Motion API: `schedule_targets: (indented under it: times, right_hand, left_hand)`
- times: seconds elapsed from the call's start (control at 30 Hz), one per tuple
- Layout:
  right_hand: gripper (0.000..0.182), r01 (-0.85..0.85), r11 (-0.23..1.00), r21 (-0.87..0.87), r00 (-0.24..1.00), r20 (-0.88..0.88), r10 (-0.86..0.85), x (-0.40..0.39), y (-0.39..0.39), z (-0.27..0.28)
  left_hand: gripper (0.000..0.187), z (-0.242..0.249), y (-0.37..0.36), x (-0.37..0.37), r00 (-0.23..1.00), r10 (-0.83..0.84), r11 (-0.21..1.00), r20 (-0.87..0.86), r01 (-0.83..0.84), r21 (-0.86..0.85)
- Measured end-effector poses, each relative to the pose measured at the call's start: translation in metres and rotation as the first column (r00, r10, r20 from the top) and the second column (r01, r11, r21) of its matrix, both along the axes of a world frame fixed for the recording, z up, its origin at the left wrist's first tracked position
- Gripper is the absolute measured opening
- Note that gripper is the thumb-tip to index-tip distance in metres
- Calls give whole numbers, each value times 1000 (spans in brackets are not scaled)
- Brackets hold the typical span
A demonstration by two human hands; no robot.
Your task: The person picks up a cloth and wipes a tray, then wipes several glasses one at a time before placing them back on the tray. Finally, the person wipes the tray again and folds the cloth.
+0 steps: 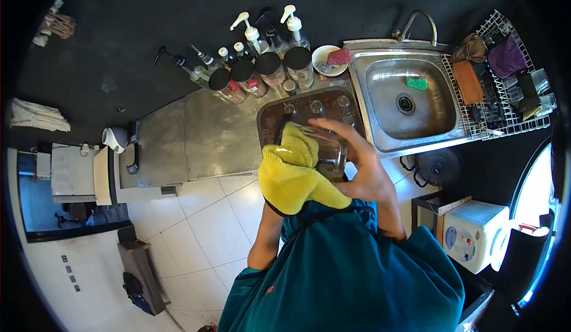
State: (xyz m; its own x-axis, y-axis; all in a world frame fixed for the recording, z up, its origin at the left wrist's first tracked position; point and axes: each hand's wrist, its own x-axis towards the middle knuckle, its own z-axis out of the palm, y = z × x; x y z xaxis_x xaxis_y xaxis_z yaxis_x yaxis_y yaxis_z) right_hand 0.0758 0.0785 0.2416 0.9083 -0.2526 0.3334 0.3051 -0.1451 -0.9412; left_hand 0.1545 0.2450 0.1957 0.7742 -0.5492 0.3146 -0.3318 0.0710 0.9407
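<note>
A clear glass jar lies tilted in front of my body, its far end toward the tray. My right hand grips it from the right, fingers stretched over the top and the thumb along the near side. A yellow microfiber cloth drapes over my left hand and hides its fingers; part of the cloth reaches to the jar's left end. Just beyond, a brown tray on the counter carries several upturned glasses.
Dark-lidded jars and pump bottles line the wall beside a white bowl. To the right are a steel sink with a green sponge and a wire dish rack. The steel counter extends left.
</note>
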Motion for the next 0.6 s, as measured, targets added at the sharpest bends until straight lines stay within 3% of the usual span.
schedule_targets:
  times: [0.03,0.07,0.1,0.17,0.23,0.27,0.33,0.43,0.53,0.6]
  right_hand:
    - [72,-61,988,139,995,-66,70,-2,-1,2]
    - [72,-64,988,138,995,-64,73,-3,-4,3]
    - [68,-116,970,214,980,-133,147,-3,-9,4]
    - [65,-164,942,291,954,-196,226,-4,-12,8]
    - [59,-147,930,336,941,-243,236,-6,-13,15]
    - [56,-161,918,362,962,-152,228,-3,-9,8]
    - [56,-166,931,326,971,-110,212,-5,-5,1]
    - [58,-180,932,315,979,-31,199,-7,2,-8]
    - [59,-156,937,313,986,-12,169,-10,1,-6]
    - [56,-106,988,114,994,-25,110,-11,-3,-2]
  left_hand:
    - [58,0,1,1,977,10,996,213,-27,80]
    - [47,9,-6,1,970,-46,994,238,69,-89]
    - [47,7,-6,-2,970,-42,994,241,66,-91]
    - [41,-2,-1,-10,974,-33,955,-224,-35,-293]
    - [44,-5,1,-8,976,-80,962,-203,22,-272]
    - [45,-7,3,-10,941,-104,942,-322,-10,-336]
    - [44,-13,7,-1,875,-187,928,-447,8,-373]
    - [55,-8,10,-4,902,-157,888,-403,-49,-457]
    - [52,-2,11,-7,933,-74,914,-352,-78,-399]
    - [51,-1,15,-7,953,-39,928,-300,-77,-364]
